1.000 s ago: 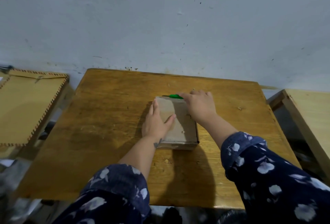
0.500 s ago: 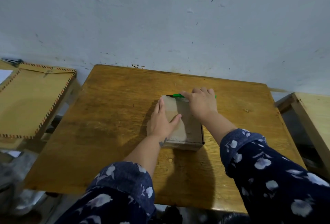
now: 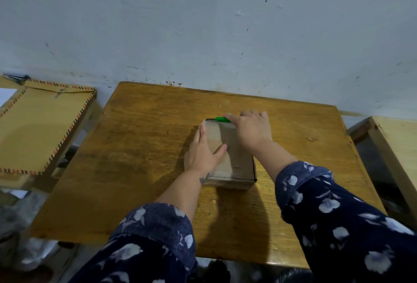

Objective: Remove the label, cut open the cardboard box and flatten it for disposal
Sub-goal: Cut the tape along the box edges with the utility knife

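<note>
Small cardboard box (image 3: 234, 160) lies flat near the middle of the wooden table (image 3: 140, 147), long side running away from the wearer, top closed; near face shows a thin printed line, too small to read. Left hand (image 3: 203, 151) rests on the box's left part, palm down, fingers spread flat and pointing to the far end, thumb splayed across the top; it presses, grasps nothing. Right hand (image 3: 251, 132) sits at the box's far right corner, fingers curled closed around a green-handled cutter (image 3: 222, 119); the green end and a dark tip stick out leftward along the box's far top edge. Blade contact with the cardboard cannot be made out. Both forearms come in from below, sleeves dark blue with pale floral print (image 3: 334, 210), pushed up. Table's far edge meets a scuffed pale blue wall (image 3: 203, 34). Left of the table, well apart: a tan flat surface with striped border (image 3: 40, 129). Right: edge of a lighter wooden table (image 3: 397, 138).
</note>
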The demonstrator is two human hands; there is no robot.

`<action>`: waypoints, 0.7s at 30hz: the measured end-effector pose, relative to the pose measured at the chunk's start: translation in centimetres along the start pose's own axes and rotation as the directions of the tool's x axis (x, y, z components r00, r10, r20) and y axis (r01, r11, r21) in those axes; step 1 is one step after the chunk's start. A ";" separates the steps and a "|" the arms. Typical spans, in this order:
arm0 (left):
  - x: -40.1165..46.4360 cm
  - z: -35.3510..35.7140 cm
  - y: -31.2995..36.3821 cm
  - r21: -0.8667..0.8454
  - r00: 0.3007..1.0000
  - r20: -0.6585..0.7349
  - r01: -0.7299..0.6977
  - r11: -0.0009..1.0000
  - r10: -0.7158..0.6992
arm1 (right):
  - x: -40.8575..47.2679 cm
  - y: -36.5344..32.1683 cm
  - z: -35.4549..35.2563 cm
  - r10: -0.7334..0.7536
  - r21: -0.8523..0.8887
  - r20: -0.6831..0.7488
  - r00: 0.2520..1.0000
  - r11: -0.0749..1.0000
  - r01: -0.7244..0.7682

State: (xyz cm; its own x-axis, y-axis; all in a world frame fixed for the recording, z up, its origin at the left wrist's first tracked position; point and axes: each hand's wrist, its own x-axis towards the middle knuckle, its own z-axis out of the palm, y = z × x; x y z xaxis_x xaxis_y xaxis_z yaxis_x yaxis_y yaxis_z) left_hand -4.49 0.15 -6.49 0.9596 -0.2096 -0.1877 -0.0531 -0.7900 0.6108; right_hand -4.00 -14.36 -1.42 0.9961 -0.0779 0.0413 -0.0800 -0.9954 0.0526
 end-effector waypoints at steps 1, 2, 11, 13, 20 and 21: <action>0.0 0.0 -0.1 -0.003 1.000 0.002 0.000 1.000 0.000 | 0.1 -0.1 -0.1 -0.008 -0.018 0.003 1.000 1.000 0.008; 0.1 0.0 -0.1 -0.003 1.000 0.001 0.001 1.000 -0.001 | 0.1 -0.1 -0.2 -0.017 -0.037 0.008 1.000 0.999 0.017; -0.1 -0.1 0.1 -0.006 0.999 0.014 0.032 0.999 -0.031 | 0.1 0.5 -1.0 -0.074 -0.147 0.045 0.996 0.986 0.080; -0.3 -0.1 0.2 -0.023 0.999 0.019 0.038 0.999 -0.038 | -0.1 0.9 -1.1 -0.060 -0.176 0.058 0.996 0.982 0.070; -0.3 -0.1 0.4 -0.073 0.998 0.022 0.061 0.995 -0.059 | -1.0 3.1 -1.8 -0.015 -0.232 0.071 0.997 0.972 0.032; -0.3 -0.2 0.4 -0.070 0.998 0.023 0.060 0.996 -0.059 | -1.2 3.6 -2.0 -0.009 -0.241 0.078 0.997 0.970 0.027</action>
State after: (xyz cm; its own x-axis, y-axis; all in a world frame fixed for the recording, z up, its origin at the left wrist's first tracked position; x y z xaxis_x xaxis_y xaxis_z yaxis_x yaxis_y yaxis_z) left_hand -4.78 0.00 -6.04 0.9544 -0.1760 -0.2412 0.0245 -0.7590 0.6507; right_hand -5.56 -17.70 0.68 0.9966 -0.0735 -0.0372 -0.0595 -0.9545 0.2923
